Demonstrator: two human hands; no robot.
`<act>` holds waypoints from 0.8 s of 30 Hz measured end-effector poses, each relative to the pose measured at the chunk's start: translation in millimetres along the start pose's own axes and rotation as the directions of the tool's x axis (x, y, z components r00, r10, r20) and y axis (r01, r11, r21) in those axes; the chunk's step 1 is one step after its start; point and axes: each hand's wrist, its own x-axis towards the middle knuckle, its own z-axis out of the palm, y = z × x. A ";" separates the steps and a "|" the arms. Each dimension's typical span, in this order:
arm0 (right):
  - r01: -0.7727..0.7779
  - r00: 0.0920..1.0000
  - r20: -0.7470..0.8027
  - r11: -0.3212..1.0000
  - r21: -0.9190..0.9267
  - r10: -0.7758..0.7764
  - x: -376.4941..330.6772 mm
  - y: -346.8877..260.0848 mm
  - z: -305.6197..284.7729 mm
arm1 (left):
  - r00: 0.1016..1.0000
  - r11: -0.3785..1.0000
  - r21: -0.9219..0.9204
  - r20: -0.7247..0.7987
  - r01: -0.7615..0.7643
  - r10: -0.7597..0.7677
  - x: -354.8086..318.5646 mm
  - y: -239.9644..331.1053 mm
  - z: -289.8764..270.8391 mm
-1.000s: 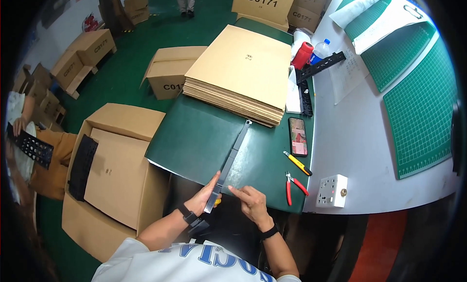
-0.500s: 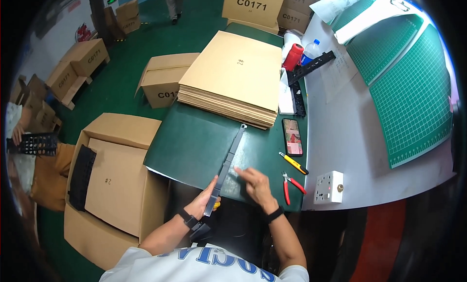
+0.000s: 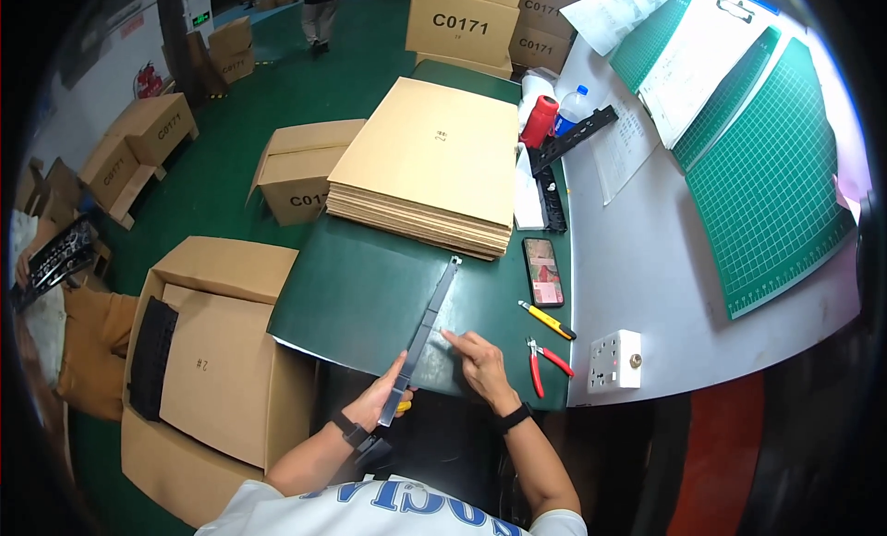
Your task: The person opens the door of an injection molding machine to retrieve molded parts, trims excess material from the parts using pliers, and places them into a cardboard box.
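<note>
My left hand (image 3: 374, 402) is closed round the near end of a long, narrow dark grey plastic strip (image 3: 422, 337). The strip slants away from me over the front of the green table, its far tip near the cardboard stack. A small yellow thing (image 3: 404, 406) shows at the left fingers; its kind is hard to tell. Just right of the strip is my right hand (image 3: 482, 365), its index finger stretched toward the strip's side and the other fingers loosely bent. I see nothing in that hand, and whether the fingertip touches the strip is unclear.
Stacked cardboard sheets (image 3: 430, 157) lie on the green table (image 3: 346, 277). On its right are a phone (image 3: 543, 273), yellow cutter (image 3: 547, 320), red-handled nippers (image 3: 536, 368), a white socket box (image 3: 614, 361) and black parts (image 3: 577, 137). Left stands an open carton (image 3: 217, 259); beyond it a co-worker holds a black part.
The view has tilted slightly, moving the table lower. My hands keep nearly the same pose round the strip. The co-worker's black part has turned to a steeper slant.
</note>
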 end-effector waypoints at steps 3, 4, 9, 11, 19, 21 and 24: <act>0.030 0.999 -0.030 0.993 -0.117 -0.034 13.2 4.8 -5.9 | 0.999 1.000 -0.011 0.035 0.020 -0.019 1.0 1.5 -7.1; 0.064 0.997 -0.032 0.980 -0.190 -0.072 16.7 4.7 -7.5 | 0.999 1.000 -0.010 0.037 0.017 -0.016 4.2 -0.3 -11.0; 0.034 0.992 -0.111 0.977 -0.212 -0.059 9.8 8.1 -11.5 | 0.996 0.997 -0.031 0.065 0.066 -0.064 -9.2 -13.2 -16.0; 0.022 0.994 -0.102 0.981 -0.190 -0.042 1.1 10.6 -13.6 | 0.998 0.998 -0.017 0.005 0.056 -0.056 -15.9 -11.9 -12.9; 0.016 0.997 -0.079 0.998 -0.056 -0.020 -19.2 3.0 -8.2 | 1.000 0.998 0.048 0.010 0.028 -0.028 -28.7 -6.6 -15.2; 0.018 0.997 -0.079 0.998 -0.060 -0.023 -18.0 1.3 -5.1 | 1.000 0.998 0.052 -0.003 0.030 -0.030 -29.7 -8.4 -14.8; 0.026 0.997 -0.068 0.998 -0.063 -0.031 -13.9 0.4 -2.5 | 1.000 0.998 0.056 -0.015 0.022 -0.022 -30.3 -12.1 -15.0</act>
